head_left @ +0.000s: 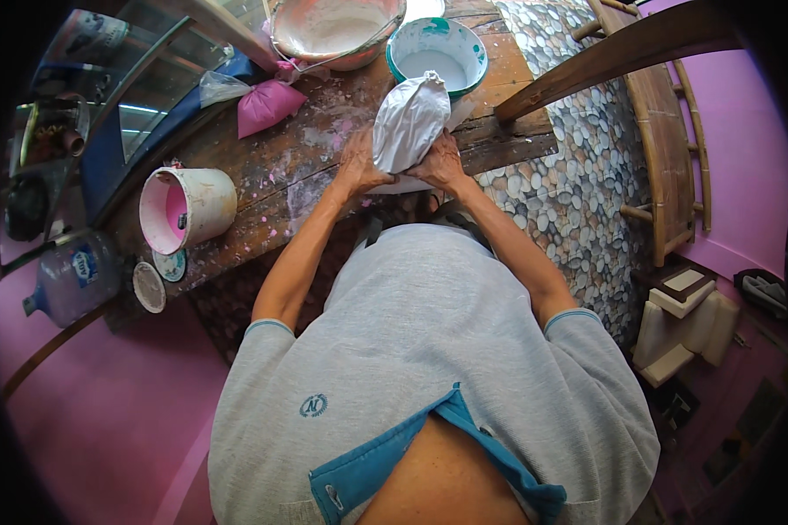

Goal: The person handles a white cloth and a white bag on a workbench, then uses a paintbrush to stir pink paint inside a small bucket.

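Between my hands is a whitish, wrinkled plastic bag (407, 122), held upright at the near edge of the wooden table. My left hand (359, 164) grips its lower left side, and my right hand (441, 164) grips the lower right side. Both hands' fingertips are partly hidden by the bag. What the bag contains cannot be seen. Just beyond it stands a white bucket with a green rim (476, 77), holding pale liquid. The bag's top overlaps the near side of this bucket in view.
A large basin (337, 35) with whitish residue stands at the back, near a tied pink bag (270, 107). On the left are a white pail (210, 203) with pink inside, two round lids and a water jug (77, 278). A wooden post (613, 57) slants across the right.
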